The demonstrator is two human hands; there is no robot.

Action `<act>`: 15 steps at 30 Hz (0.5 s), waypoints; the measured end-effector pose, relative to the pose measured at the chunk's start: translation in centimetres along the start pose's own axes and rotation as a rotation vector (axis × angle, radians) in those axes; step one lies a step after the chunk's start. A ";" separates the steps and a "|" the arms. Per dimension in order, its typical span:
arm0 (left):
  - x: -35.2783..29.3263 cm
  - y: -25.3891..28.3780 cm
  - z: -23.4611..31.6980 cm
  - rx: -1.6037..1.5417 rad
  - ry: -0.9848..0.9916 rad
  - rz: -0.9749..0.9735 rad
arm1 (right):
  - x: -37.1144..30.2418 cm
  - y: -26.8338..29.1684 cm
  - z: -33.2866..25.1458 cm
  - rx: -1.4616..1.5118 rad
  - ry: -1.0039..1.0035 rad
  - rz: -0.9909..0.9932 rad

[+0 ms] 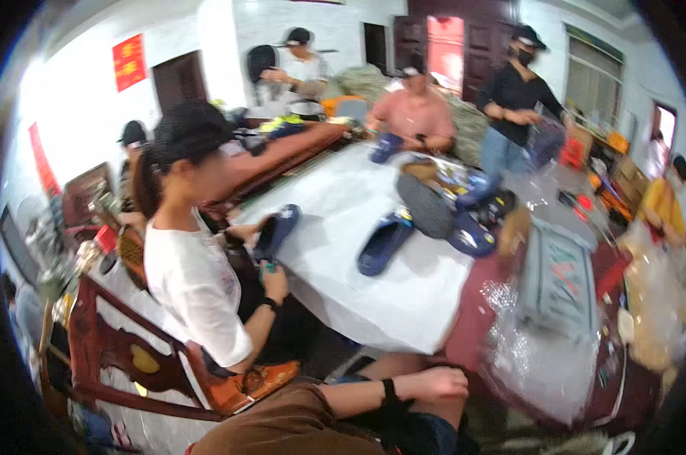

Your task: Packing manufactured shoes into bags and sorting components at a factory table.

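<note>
My left hand (438, 385), with a dark band at the wrist, rests over my leg near the table's front edge. Its fingers are curled in a loose fist, and no thing shows in them. My right hand is out of the picture. On the white-covered table (343, 201) ahead lies a navy clog (386, 243). Beside it a shoe shows its grey sole (426, 206), among several other blue clogs (473, 235). At my left a seated co-worker in a white top holds a navy clog (278, 230) and a small green item (268, 267), too blurred to name.
A grey plastic crate (559, 284) stands at right, with clear plastic wrap (536, 371) before it. A wooden chair (130, 345) is at left. Across the table sits a person in pink (412, 106); another in black (513, 98) stands holding plastic bags. Cluttered shelves line the right wall.
</note>
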State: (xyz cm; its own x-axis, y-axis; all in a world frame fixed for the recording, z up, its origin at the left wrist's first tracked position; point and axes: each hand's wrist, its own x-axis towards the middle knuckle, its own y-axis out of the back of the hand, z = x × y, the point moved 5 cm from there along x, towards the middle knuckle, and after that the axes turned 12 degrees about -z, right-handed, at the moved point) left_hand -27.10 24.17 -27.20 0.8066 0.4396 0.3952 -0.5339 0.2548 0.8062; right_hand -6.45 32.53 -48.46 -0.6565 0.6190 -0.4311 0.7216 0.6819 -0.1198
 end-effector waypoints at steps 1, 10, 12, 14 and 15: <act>-0.5 -0.3 -0.4 -0.021 0.087 -0.047 | 2.7 -0.8 -2.0 0.033 0.030 -0.030; -4.4 -1.7 -1.5 -0.126 0.397 -0.164 | -1.7 -2.0 -3.2 0.517 0.001 0.084; -3.9 -2.4 -2.1 -0.123 0.358 -0.177 | -5.2 -2.3 -2.8 0.657 0.000 0.171; -2.9 -0.9 -1.5 -0.092 0.308 -0.188 | -11.3 -2.6 0.0 0.838 0.008 0.331; -3.0 -0.3 -1.4 -0.083 0.278 -0.228 | -15.6 -3.0 2.1 0.938 0.017 0.435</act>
State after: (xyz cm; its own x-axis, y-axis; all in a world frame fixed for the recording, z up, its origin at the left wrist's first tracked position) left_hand -29.74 24.01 -29.21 0.8135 0.5779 0.0656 -0.3764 0.4371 0.8169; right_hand 2.12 20.03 -43.20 -0.2954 0.7496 -0.5923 0.7739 -0.1758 -0.6084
